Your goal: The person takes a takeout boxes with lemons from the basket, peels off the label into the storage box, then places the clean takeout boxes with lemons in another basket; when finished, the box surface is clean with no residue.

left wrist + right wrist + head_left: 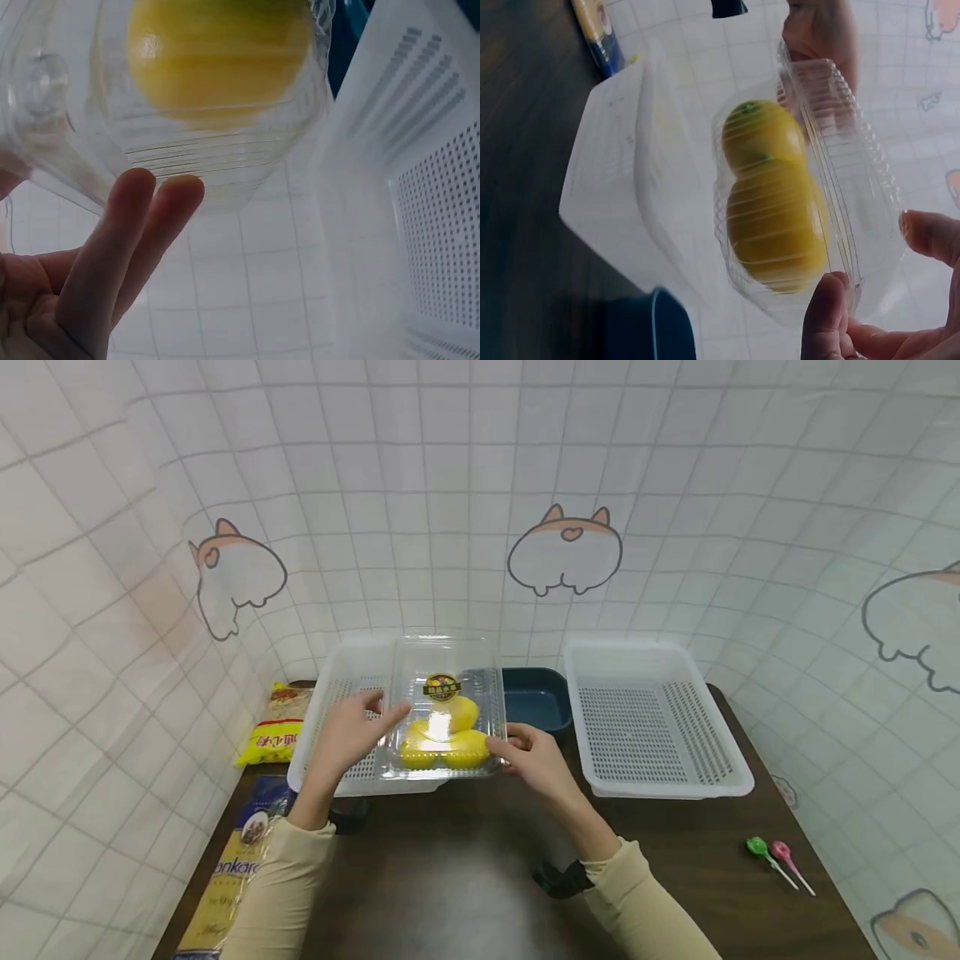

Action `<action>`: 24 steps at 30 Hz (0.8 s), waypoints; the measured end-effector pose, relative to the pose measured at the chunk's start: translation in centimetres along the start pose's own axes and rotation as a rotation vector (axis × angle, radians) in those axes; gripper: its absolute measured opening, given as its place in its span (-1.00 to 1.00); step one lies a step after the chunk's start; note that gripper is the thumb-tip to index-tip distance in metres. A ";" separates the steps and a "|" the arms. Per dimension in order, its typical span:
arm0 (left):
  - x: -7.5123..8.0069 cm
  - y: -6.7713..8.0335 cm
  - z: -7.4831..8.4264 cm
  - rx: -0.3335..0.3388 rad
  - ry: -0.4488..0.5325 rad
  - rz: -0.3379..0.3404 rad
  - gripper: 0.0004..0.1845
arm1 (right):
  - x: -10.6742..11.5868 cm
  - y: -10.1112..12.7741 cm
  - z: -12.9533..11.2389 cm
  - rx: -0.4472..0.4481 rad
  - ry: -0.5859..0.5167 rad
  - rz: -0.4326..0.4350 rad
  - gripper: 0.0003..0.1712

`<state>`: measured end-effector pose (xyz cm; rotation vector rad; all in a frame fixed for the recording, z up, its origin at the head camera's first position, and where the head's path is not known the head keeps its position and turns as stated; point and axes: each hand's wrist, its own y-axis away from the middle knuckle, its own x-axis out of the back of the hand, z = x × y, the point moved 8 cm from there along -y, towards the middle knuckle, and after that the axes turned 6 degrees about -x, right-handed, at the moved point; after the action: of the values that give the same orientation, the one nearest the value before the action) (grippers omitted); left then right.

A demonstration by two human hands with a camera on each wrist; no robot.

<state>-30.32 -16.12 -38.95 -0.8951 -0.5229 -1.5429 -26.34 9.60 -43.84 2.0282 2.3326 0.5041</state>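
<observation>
At centre frame, above the left white basket [330, 727], both hands hold a clear clamshell box [447, 710] of yellow fruit [442, 739]; left hand [352, 731] and right hand [528, 760] pinch opposite edges; likely light, thin-walled, slippery, easily crushed; best gripped at the stiffer rim.

Readable print — very little

The long yellow-and-blue packet [232, 868] at the table's left edge shows the letters "ankara", cut off by a sleeve; the clear fruit box's round sticker [442, 687] and the yellow bag [276, 735] carry print too small to read.
</observation>
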 end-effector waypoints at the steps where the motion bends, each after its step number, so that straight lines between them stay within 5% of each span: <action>1: -0.4 0.3 0.4 -0.002 -0.004 0.014 -0.40 | 0.4 0.4 0.3 0.000 0.006 0.005 -0.37; 8: -3.4 1.8 2.6 0.019 0.048 0.061 -0.25 | 3.9 3.1 1.7 -0.009 0.058 0.082 -0.40; 15: -7.1 3.4 3.9 0.000 0.215 0.104 -0.25 | 6.5 5.8 3.7 -0.055 0.111 0.125 -0.35; 19: -10.0 4.6 4.1 -0.004 0.302 0.071 -0.26 | 7.5 7.0 5.4 -0.070 0.166 0.139 -0.38; 24: -13.0 6.0 4.0 0.005 0.301 0.022 -0.20 | 8.0 7.7 7.6 -0.096 0.270 0.157 -0.45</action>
<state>-23.73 -6.12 -47.67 -0.6467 -0.2990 -1.6199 -18.57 19.97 -47.57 2.2316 2.2389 0.9308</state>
